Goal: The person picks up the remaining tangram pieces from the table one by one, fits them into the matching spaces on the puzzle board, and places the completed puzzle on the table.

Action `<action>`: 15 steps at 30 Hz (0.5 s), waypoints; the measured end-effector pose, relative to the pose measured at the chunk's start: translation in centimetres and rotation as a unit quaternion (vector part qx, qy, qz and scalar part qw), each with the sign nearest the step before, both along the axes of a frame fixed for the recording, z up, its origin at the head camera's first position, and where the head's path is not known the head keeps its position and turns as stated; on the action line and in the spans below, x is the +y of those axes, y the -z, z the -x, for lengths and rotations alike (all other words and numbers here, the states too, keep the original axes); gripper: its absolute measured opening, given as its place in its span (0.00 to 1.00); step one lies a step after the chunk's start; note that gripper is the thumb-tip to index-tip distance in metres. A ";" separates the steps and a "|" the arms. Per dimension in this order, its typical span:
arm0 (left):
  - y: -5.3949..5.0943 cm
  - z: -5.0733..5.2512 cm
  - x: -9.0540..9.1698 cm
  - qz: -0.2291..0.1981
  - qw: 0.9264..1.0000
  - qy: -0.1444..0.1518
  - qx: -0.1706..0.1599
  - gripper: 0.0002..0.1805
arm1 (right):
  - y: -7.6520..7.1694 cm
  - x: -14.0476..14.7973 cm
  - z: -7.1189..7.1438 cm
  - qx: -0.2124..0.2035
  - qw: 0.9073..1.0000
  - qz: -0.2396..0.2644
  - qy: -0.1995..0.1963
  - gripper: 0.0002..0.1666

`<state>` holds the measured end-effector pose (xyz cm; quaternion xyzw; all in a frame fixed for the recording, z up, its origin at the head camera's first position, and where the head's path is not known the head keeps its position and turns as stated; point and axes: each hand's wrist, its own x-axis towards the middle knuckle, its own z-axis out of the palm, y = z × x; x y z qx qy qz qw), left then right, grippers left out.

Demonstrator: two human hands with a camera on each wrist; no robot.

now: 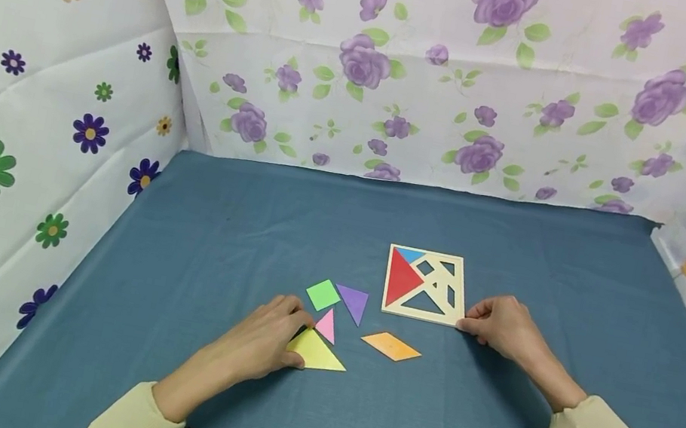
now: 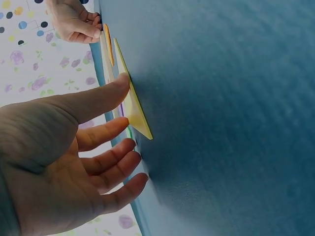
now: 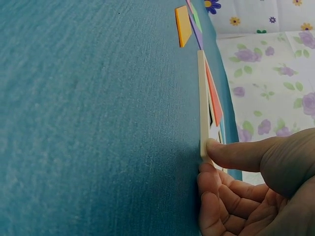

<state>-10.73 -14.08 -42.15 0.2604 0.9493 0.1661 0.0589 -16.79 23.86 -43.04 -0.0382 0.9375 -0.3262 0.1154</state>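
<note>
We see the left hand [image 1: 266,338] holding the large yellow triangle piece [image 1: 318,355] by its edges, with thumb and index finger, while the other fingers are spread. The right hand [image 1: 507,327] pinches the near right corner of the flat square frame of pale wood [image 1: 421,316], which lies on the blue-grey cloth [image 1: 231,225]. As for progress, we count two pieces placed in the frame: the large red triangle [image 1: 402,280] and the blue triangle [image 1: 408,254]. Five hollows of the frame show no piece, so we judge that the larger part is left. Outside it, besides the yellow one, we find the green square [image 1: 323,295], the purple triangle [image 1: 352,303], the small pink triangle [image 1: 327,327] and the orange parallelogram [image 1: 392,346].
</note>
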 end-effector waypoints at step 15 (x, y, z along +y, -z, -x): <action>-0.2 0.1 0.2 -0.044 0.998 -0.015 -0.042 0.29 | 0.1 -0.1 0.0 0.003 1.000 -0.001 0.008 0.09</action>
